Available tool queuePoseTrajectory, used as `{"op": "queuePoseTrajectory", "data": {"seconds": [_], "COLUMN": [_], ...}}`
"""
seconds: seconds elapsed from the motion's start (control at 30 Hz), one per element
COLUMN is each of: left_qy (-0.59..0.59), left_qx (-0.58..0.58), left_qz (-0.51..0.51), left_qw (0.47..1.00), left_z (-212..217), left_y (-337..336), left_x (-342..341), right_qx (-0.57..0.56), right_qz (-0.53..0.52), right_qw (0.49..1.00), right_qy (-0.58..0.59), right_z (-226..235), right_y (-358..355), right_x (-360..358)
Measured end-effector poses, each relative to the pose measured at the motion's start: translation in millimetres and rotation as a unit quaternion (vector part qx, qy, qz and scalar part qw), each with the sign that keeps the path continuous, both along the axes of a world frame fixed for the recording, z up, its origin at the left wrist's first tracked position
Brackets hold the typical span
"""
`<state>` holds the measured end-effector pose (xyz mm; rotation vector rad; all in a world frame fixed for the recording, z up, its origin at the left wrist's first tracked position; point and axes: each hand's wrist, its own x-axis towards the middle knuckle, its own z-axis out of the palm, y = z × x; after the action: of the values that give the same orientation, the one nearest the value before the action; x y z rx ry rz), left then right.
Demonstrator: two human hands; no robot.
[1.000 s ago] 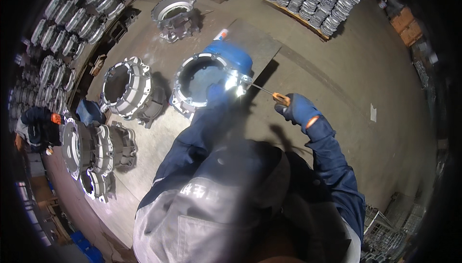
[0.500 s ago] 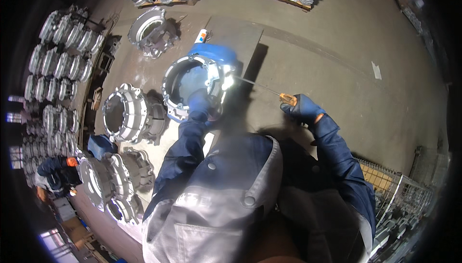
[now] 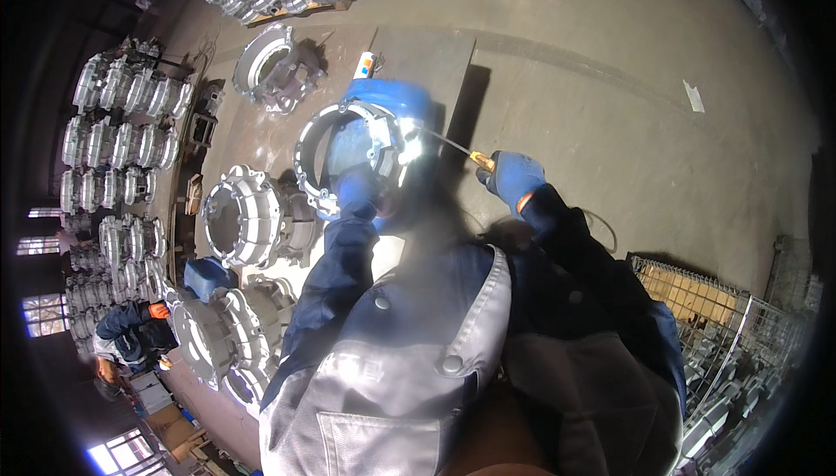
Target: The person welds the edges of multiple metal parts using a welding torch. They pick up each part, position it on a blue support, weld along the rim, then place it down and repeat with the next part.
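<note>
A round, silver cast-metal housing [image 3: 306, 147] with a bolt-holed flange stands in front of me against a blue block-like support [image 3: 383, 91]. My left hand [image 3: 359, 187], in a blue glove, is at its near rim, closed round the edge; the fingers are partly hidden. My right hand [image 3: 517, 178], also gloved in blue, is closed on the orange-yellow handle of a thin-shafted hand tool [image 3: 482, 160]. The shaft slants up and left, and its tip reaches the brightly lit right side of the housing. Glare there hides whether the tip touches.
More cast housings stand to the left, one [image 3: 242, 215] close by and another [image 3: 277, 68] farther off. A white cylinder with coloured marks [image 3: 365, 65] lies beyond the blue support. Stacked castings [image 3: 122, 141] line the far left, near another person [image 3: 135, 337]. A wire cage [image 3: 697, 293] stands right.
My right hand has moved left and slightly up with the hand tool, bringing the handle nearer the housing. My left hand stays at the rim. The view has shifted slightly.
</note>
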<state>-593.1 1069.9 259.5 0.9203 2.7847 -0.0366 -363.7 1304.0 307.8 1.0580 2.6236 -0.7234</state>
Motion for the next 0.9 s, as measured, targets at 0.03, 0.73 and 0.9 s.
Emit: {"op": "queuePoseTrajectory", "data": {"seconds": [0.03, 0.73, 0.9], "left_qy": [0.002, -0.035, -0.029], "left_qx": [0.010, 0.101, 0.096], "left_qz": [0.015, 0.086, 0.065], "left_qw": [1.000, 0.991, 0.993], "left_z": [3, -31, -30], "left_y": [2, -7, -7], "left_x": [4, -8, -9], "right_qx": [-0.009, -0.348, -0.356], "right_qz": [-0.007, -0.023, 0.016], "right_qw": [1.000, 0.937, 0.934], "right_qy": [-0.005, 0.030, -0.004], "right_z": [4, -44, -82], "right_y": [0, 8, 17], "right_x": [1, 1, -6]}}
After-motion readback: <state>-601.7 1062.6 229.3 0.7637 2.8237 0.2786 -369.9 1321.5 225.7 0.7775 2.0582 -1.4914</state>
